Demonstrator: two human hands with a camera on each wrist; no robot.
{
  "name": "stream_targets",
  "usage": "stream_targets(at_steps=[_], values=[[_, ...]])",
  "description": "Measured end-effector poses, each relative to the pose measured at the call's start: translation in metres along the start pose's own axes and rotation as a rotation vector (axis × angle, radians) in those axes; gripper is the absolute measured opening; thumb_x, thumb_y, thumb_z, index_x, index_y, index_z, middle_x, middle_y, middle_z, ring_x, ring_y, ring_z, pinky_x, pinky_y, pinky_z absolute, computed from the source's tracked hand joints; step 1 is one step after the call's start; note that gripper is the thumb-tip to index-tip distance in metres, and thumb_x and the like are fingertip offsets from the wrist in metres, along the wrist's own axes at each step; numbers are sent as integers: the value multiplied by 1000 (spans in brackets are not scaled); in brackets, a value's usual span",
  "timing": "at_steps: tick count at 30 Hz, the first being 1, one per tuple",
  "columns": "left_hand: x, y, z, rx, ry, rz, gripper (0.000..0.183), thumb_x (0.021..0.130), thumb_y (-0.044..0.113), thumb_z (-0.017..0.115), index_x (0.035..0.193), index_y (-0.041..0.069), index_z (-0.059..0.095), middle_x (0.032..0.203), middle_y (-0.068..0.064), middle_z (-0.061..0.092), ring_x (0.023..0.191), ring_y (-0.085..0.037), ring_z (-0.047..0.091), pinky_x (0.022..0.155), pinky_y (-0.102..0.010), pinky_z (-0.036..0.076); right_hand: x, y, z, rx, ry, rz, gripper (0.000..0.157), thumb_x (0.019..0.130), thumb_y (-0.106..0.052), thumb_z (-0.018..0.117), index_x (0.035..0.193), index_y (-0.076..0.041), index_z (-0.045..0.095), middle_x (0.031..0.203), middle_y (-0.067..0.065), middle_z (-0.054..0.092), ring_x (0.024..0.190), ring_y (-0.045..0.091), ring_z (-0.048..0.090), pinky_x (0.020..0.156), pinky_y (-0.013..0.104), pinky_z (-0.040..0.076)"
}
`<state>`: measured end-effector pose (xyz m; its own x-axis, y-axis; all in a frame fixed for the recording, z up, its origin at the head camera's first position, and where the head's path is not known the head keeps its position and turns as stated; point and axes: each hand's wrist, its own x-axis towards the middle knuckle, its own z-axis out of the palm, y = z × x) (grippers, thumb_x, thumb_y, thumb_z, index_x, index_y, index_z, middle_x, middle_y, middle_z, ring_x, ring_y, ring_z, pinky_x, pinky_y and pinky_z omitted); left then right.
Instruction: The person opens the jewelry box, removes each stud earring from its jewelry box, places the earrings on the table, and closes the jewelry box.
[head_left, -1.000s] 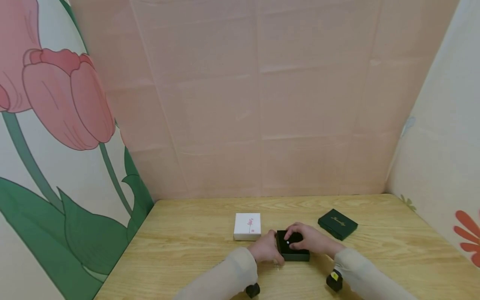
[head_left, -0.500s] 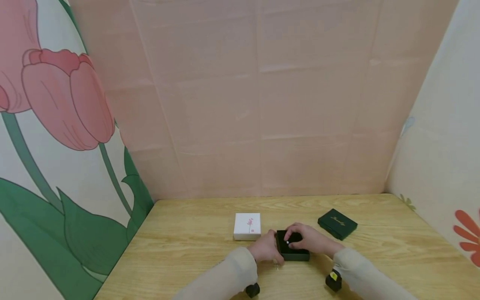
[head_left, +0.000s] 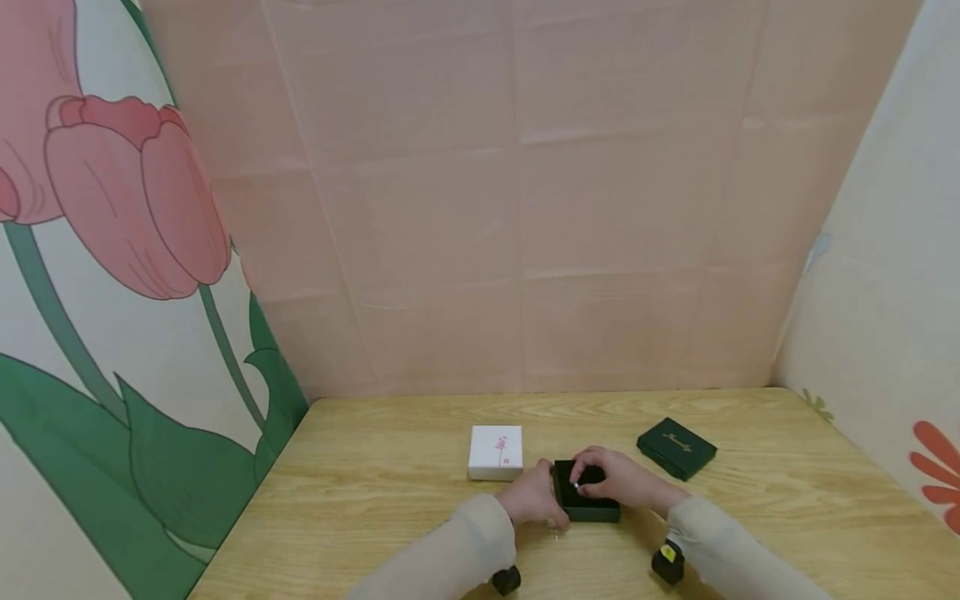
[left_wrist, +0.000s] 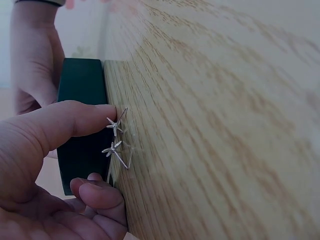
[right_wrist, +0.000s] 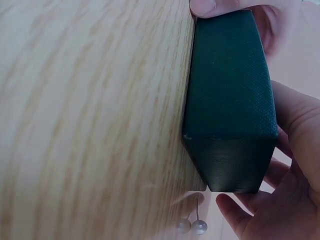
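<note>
In the head view a dark green box (head_left: 592, 514) with a black inside stands uncovered on the table. My left hand (head_left: 530, 496) grips its left end, thumb toward the near corner. Over the box, my right hand (head_left: 621, 479) pinches a small white bead-like thing (head_left: 577, 485) between thumb and forefinger, at the black inside; its kind is too small to tell. Silver star-shaped earrings (left_wrist: 114, 148) lie by the left fingers in the left wrist view. A pearl earring (right_wrist: 199, 227) with a pin lies past the box's end in the right wrist view, a paler pearl-like ball beside it.
A white box (head_left: 495, 451) with a pink flower print stands behind my left hand. The dark green lid (head_left: 677, 448) with gold lettering lies at the back right. A pink sheet (head_left: 517, 250) hangs behind the wooden table (head_left: 375, 467).
Both hands stay in place at the box. The white thing at the right fingertips shifts very slightly, and less of it shows now.
</note>
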<state>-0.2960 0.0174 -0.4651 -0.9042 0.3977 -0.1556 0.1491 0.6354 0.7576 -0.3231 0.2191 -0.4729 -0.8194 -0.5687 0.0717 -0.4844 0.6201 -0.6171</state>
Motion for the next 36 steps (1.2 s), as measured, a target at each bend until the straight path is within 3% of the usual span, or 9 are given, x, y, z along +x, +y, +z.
stream_targets(at_steps=[22, 30, 36], values=[[0, -1, 0, -20, -3, 6, 73, 60, 0, 83, 123, 3, 47, 106, -8, 61, 91, -15, 55, 92, -32, 44, -3, 0, -6, 30, 43, -23, 6, 89, -24, 69, 91, -21, 64, 125, 14, 60, 117, 40, 53, 94, 56, 44], [0, -2, 2, -31, 7, 11, 75, 58, -2, 84, 123, 2, 47, 104, -9, 61, 91, -16, 55, 93, -35, 44, -10, -3, -17, 99, 73, 15, 9, 90, -24, 68, 95, -17, 64, 131, 20, 57, 127, 46, 44, 98, 68, 33], [0, -2, 2, -9, 22, 10, 78, 58, 0, 84, 126, 2, 46, 103, -10, 62, 88, -16, 55, 91, -34, 45, -20, -2, -29, 89, 132, 53, 10, 92, -25, 66, 97, -17, 65, 133, 18, 56, 130, 45, 41, 99, 70, 29]])
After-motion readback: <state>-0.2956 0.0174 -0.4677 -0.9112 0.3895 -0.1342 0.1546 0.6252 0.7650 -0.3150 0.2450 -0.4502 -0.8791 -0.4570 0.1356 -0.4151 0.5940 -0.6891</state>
